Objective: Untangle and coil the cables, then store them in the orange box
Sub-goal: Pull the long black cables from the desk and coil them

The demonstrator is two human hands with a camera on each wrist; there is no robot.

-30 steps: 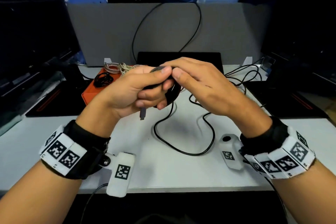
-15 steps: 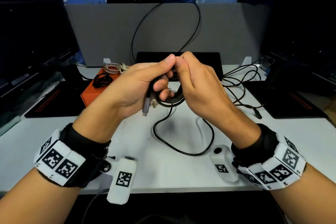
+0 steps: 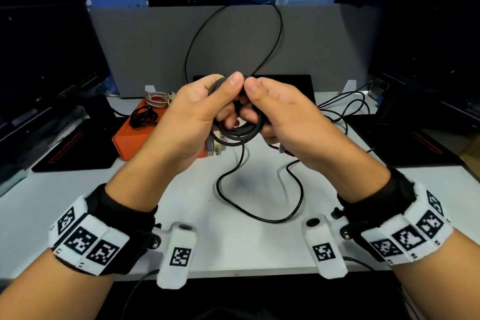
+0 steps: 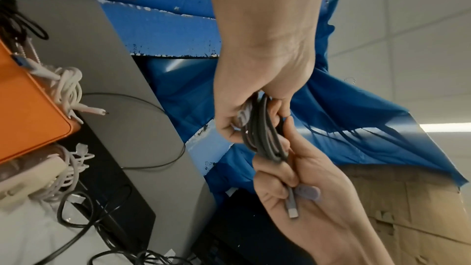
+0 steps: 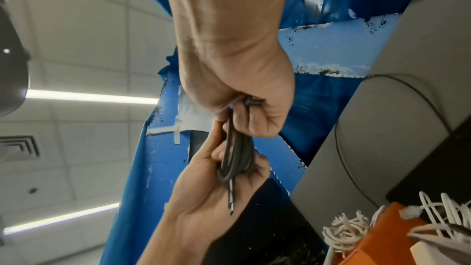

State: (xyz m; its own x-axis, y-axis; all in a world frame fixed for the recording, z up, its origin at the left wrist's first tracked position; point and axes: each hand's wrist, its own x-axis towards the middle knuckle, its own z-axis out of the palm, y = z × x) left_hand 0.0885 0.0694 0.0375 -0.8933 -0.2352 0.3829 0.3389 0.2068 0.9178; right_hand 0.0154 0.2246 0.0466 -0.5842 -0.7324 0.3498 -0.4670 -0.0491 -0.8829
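Both hands now sit higher above the white table [image 3: 78, 202] than half a second ago, thumbs tip to tip. The left hand [image 3: 192, 119] curls its fingers round a coiled grey cable [image 3: 239, 132], and the right hand [image 3: 283, 117] clenches the same coil from the other side; the coil has more turns gathered than before. The cable's plug [image 4: 293, 209] lies against the right palm. A thin black cable [image 3: 259, 218] loops on the table below the hands. The orange box [image 3: 130, 138] stands to their left, holding a black coil [image 3: 144, 117].
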